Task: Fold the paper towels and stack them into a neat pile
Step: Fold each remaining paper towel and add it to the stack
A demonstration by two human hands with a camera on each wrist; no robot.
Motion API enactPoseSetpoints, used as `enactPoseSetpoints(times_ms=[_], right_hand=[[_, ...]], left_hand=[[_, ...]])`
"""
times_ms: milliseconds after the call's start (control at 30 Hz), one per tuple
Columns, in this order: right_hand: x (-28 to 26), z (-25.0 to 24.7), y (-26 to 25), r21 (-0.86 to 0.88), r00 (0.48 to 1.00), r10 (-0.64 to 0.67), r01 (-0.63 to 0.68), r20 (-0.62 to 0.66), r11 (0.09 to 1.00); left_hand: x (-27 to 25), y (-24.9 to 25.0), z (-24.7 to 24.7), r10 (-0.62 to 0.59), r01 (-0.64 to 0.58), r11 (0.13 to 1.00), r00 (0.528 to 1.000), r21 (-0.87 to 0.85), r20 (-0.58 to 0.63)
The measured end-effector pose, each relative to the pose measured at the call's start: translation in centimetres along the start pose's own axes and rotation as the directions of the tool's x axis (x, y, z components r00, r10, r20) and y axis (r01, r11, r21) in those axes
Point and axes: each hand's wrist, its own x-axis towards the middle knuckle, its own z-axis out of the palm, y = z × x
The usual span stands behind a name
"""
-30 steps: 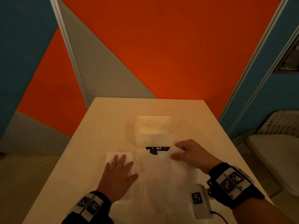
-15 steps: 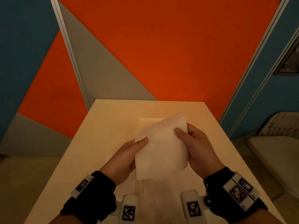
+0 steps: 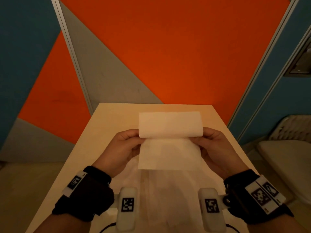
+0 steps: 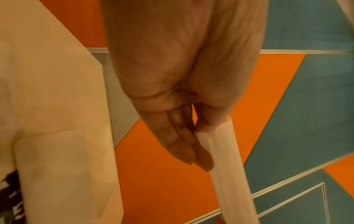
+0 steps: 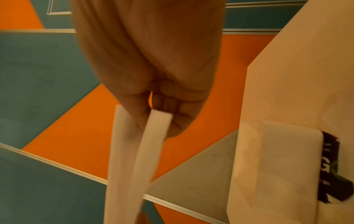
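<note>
left hand [image 3: 123, 148]: pinches paper towel's left edge | right hand [image 3: 217, 147]: pinches its right edge | paper towel [image 3: 170, 140]: centre of frame, held above the table [image 3: 107, 121], bent over along a horizontal fold | box [image 5: 277, 163]: on table

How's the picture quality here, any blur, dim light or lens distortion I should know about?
Head view: dim, warm light, wide-angle bending of the wall lines, yet the paper towel and both hands are fairly sharp. Left wrist view: left hand soft and close, towel edge smeared. Right wrist view: right hand blurred, towel layers streaked, table edges skewed.
</note>
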Motion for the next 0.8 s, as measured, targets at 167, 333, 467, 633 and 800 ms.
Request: enactPoseSetpoints(times_ms=[167, 333, 467, 633, 800], right_hand=[[0.1, -0.6, -0.2, -0.013, 1.0, -0.02, 0.02, 0.01, 1.0], [-0.4, -0.3, -0.9, 0.078, 0.999, 0.024, -0.026, 0.032, 0.997], [-0.6, 0.3, -1.7, -0.102, 1.0, -0.025, 0.023, -0.011, 0.994], [-0.3, 0.7, -2.9, -0.31, 0.995, -0.095, 0.08, -0.034, 0.947], [0.4, 1.3, -4.6, -0.584, 0.973, 0.051, 0.093, 0.226, 0.806]], left_hand=[[-0.2, 0.4, 0.0, -0.02, 0.019, 0.997, 1.0, -0.078, -0.013], [0.0, -0.6, 0.1, 0.093, -0.091, 0.993, 0.995, 0.068, -0.033], [-0.2, -0.4, 0.6, 0.15, -0.15, 0.988, 0.989, 0.026, -0.011], [-0.9, 0.3, 0.3, 0.162, -0.183, 0.971, 0.977, 0.152, 0.139], [-1.7, 1.3, 0.6, -0.024, -0.121, 0.94, 0.91, 0.32, 0.413]])
